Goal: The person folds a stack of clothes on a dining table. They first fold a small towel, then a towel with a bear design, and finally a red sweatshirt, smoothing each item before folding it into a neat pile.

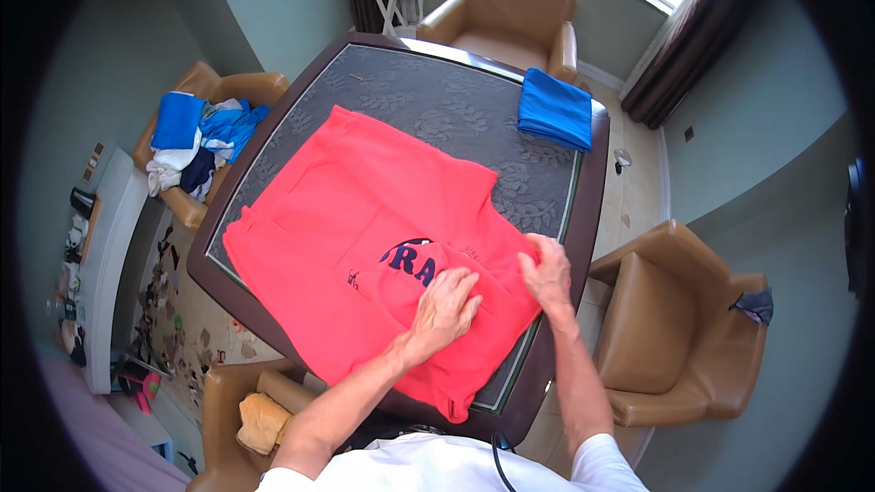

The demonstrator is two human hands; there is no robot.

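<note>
On the table (547, 184), the left hand (444, 303) lies flat and open on the red shirt (365, 219) while the right hand (547, 271) pinches its folded edge (near the table's right edge).

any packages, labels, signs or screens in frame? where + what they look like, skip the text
No packages, signs or screens that can be made out.
Printed lettering: on the red shirt spread over the table, by the left hand; dark navy block print, partly folded under.
Small dark mark: left of that print; too small to tell.
</note>
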